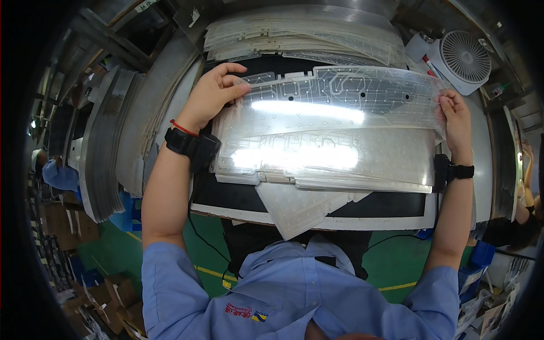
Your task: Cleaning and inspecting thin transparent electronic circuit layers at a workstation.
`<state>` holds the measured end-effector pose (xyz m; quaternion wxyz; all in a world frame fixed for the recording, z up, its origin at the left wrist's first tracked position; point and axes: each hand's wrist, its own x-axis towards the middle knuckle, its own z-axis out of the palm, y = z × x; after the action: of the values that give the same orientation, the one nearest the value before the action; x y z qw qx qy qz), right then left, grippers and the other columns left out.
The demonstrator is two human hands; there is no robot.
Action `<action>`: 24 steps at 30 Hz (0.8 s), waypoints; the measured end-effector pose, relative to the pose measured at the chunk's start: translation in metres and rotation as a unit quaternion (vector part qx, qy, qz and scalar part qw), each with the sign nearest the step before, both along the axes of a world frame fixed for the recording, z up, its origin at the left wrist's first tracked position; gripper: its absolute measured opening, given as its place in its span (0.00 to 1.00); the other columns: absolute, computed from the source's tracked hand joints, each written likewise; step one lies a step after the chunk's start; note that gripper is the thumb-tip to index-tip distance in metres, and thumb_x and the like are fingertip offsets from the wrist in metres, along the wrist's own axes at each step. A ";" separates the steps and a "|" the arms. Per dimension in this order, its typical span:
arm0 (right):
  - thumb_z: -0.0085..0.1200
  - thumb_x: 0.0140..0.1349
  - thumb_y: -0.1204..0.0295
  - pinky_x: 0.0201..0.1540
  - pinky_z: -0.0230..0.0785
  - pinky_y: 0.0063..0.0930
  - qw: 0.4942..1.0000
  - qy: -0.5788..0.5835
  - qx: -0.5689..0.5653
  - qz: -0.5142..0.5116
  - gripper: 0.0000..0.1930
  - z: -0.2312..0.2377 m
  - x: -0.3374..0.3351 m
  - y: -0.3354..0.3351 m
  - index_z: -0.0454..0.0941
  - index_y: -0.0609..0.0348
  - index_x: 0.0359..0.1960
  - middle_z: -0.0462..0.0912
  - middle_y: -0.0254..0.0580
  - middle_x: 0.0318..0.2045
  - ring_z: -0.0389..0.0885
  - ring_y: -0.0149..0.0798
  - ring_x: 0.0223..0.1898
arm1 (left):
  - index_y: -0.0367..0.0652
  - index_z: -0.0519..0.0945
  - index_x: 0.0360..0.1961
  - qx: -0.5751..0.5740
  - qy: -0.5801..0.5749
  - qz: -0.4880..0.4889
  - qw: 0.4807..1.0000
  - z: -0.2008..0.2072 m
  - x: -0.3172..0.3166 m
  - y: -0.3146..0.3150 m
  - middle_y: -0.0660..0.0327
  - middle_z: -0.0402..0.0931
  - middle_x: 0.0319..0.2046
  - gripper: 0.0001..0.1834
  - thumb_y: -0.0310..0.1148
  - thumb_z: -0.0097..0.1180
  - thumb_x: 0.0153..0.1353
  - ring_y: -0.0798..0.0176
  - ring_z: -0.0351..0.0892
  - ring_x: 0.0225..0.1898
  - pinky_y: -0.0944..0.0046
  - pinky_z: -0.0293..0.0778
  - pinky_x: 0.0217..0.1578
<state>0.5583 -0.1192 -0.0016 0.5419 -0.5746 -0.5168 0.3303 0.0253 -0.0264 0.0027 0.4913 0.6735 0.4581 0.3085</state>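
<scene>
A clear plastic film sheet printed with circuit traces is stretched between my two hands over the work table. My left hand pinches its left end between thumb and fingers. At the other end my right hand grips the right edge. Beneath it lies a stack of similar translucent sheets, with glare from a lamp across both. One loose translucent sheet sticks out at an angle from under the stack, over the table's near edge.
A tall pile of film sheets stands at the back. A white fan sits at the back right. Large stacks of sheets rise on the left. The black work surface has a white border. Another person is at far left.
</scene>
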 end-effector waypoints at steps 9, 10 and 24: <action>0.50 0.72 0.72 0.32 0.65 0.13 0.998 0.070 -0.006 0.006 0.08 0.013 -0.010 -0.007 0.77 0.62 0.47 0.83 0.30 0.35 0.75 0.20 0.29 | 0.42 0.79 0.49 -0.061 -0.030 0.013 0.998 -0.001 -0.005 0.008 0.69 0.79 0.34 0.13 0.38 0.47 0.75 0.79 0.71 0.31 0.76 0.67 0.34; 0.50 0.73 0.72 0.33 0.65 0.13 0.996 0.089 -0.008 0.009 0.08 0.015 -0.013 -0.008 0.77 0.62 0.47 0.82 0.30 0.35 0.75 0.20 0.30 | 0.42 0.80 0.47 -0.055 -0.045 0.022 0.997 -0.002 -0.005 0.008 0.70 0.79 0.33 0.12 0.38 0.49 0.74 0.79 0.70 0.30 0.77 0.66 0.34; 0.51 0.73 0.63 0.26 0.61 0.11 0.994 0.101 0.012 0.051 0.12 0.033 -0.031 -0.021 0.78 0.60 0.42 0.81 0.30 0.31 0.74 0.20 0.25 | 0.40 0.77 0.46 -0.034 -0.256 0.072 0.963 0.001 -0.020 0.016 0.64 0.80 0.31 0.17 0.43 0.43 0.77 0.74 0.72 0.25 0.73 0.65 0.26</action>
<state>0.5273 -0.1402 0.0317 0.5805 -0.5048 -0.4918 0.4078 0.0051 -0.0105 0.0034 0.5914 0.5199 0.3744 0.4896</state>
